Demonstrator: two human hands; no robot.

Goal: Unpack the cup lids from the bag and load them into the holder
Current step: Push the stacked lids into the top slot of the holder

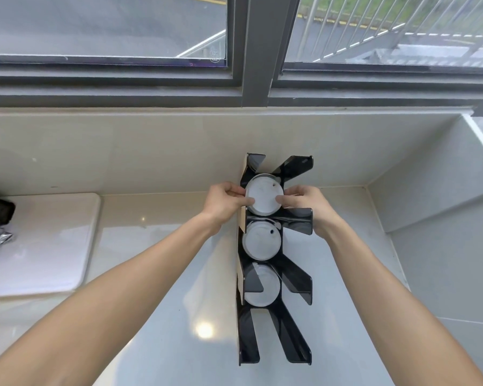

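The holder [273, 257] stands on the worktop [184, 274], below the window [257, 51]. Three stacks of lids [264, 195] sit in it, one above another. A tray [48, 240] lies far left of the holder.

A pale glossy countertop [156, 316] runs up to a cream tiled backsplash [123, 151] and meets a white tiled side wall [444, 218] on the right. Above, a grey-framed window [258, 51] shows a road and metal railings [374, 23] outside. A ceiling light's reflection [204, 330] glints on the counter.
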